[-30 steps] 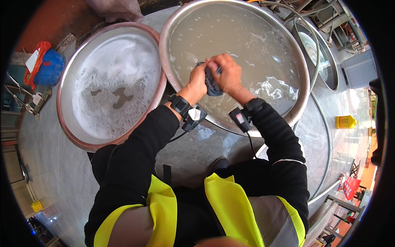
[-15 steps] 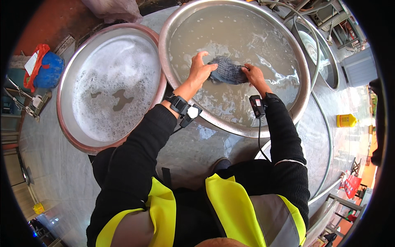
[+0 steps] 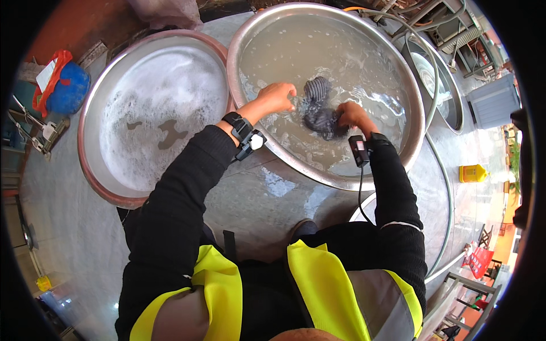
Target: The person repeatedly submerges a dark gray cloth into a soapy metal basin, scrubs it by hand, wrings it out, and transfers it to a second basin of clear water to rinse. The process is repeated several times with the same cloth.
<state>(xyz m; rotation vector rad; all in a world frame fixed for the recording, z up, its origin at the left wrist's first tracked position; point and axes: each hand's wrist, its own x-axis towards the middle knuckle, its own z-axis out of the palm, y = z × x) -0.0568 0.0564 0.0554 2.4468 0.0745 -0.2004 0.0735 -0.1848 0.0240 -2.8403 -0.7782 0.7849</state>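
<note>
A dark grey ribbed knit cloth hangs bunched over the large metal basin of murky water, its lower end at the surface. My right hand grips its lower right side, the fingertips partly hidden by it. To the left of the cloth, my left hand hovers above the basin's near-left part. Its fingers are curled but apart from the thumb, with nothing between them. Whether the cloth is a hat, sock or sleeve I cannot tell.
A second basin with white foamy water stands to the left, touching the first. At the right are a smaller metal tub, a grey hose and a yellow jug. A blue bucket with an orange bag stands far left.
The cloth has gone from stretched sideways between both hands to bunched and hanging. My left hand has let go and moved left; my right hand has come slightly nearer and still holds it.
</note>
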